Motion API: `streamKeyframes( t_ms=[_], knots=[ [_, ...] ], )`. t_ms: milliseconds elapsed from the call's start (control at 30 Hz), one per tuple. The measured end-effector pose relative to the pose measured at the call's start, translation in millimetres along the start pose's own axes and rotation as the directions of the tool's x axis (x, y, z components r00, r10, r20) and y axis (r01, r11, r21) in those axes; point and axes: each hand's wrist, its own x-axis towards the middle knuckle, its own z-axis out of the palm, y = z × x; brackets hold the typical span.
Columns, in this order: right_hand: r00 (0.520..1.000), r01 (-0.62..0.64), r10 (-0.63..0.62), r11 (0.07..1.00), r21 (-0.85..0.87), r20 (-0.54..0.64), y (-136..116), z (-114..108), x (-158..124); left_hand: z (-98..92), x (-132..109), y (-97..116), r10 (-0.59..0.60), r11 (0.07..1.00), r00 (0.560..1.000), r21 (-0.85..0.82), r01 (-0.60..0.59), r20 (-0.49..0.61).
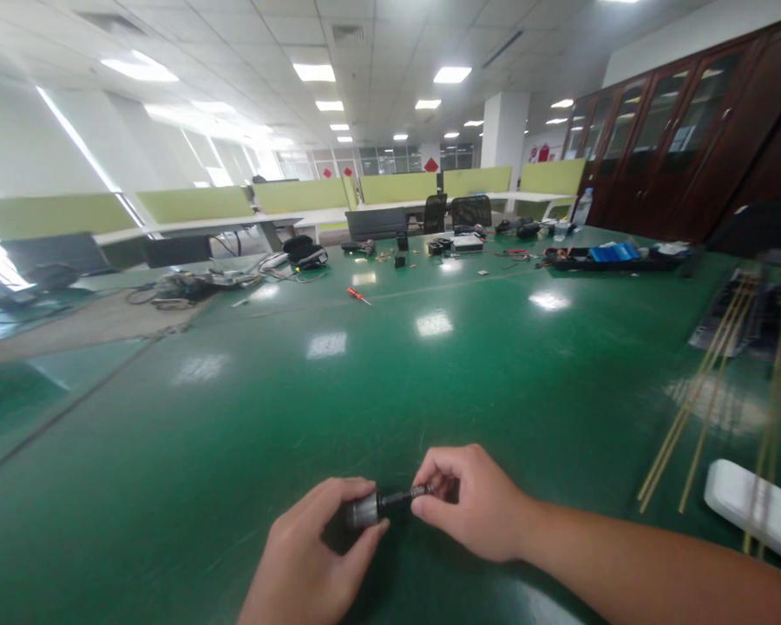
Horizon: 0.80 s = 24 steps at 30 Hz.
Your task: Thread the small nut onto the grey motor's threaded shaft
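Note:
Low in the head view, my left hand [316,547] grips a short silver-and-black cylinder [363,511] between thumb and fingers. A thin dark shaft [394,499] sticks out of the cylinder's right end and points toward my right hand [462,499]. The thumb and forefinger of that hand are pinched on the shaft's far end, where a small dark, textured piece [422,490] shows. My right fingers partly cover this end. Both hands are just above the green tabletop [266,417]. I cannot tell exactly what kind of part the cylinder is.
A red screwdriver [357,296] lies farther off on the table. Thin yellowish rods [696,391] and a white power strip [758,503] are at the right. A black tray [618,260] with blue items, a plastic bottle [584,207], cables and electronic parts [195,285] line the far side.

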Motion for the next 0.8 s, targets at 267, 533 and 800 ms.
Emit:
streamKeyframes(
  t_ms=[267, 533, 800],
  knots=[
    [1.000, -0.023, 0.023, 1.000, -0.003, 0.004, -3.2, -0.6, 1.0, -1.8, 0.4, 0.0, -0.011, 1.000, 1.000, -0.009, 0.011, -0.003],
    [1.000, -0.014, 0.015, 1.000, 0.011, -0.009, -3.8, -0.7, -0.1, -3.1, 1.2, -2.3, -0.015, 1.000, 1.000, 0.013, 0.015, -0.005],
    [1.000, -0.028, 0.028, 1.000, 0.011, -0.012, -4.9, -1.4, 0.9, -5.1, 2.1, -3.3, 0.006, 1.000, 1.000, 0.003, -0.006, -0.006]
  ],
)
